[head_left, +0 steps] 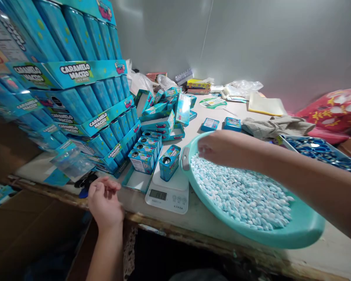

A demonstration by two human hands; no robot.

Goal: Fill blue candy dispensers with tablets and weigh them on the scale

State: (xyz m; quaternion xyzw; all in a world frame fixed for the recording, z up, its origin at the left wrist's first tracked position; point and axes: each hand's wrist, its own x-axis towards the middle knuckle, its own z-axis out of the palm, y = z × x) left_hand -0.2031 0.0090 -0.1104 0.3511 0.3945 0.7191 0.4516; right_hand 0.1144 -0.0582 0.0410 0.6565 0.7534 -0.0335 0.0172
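My left hand (107, 201) rests at the table's front edge, palm up, its fingers loosely bent and nothing visible in them. Black-handled scissors (89, 180) lie just behind it. My right hand (207, 148) reaches across a turquoise basin (307, 230) to its left rim; it is blurred and its fingers are mostly hidden. Pale blue and white candies (242, 195) spread over the basin's bottom. Left of the basin, a blue tin (170, 164) with an opening in its top stands on a white digital scale (178, 205). Similar tins (142, 160) stand in a cardboard tray (136, 181).
Tall stacks of boxed tins (99, 101) rise at the left. Behind the scale are piled empty display boxes (160, 117). Two blue tins (210, 125) lie beyond the basin. A grey cloth (277, 127) and a box of blue lids (316, 150) are at the right.
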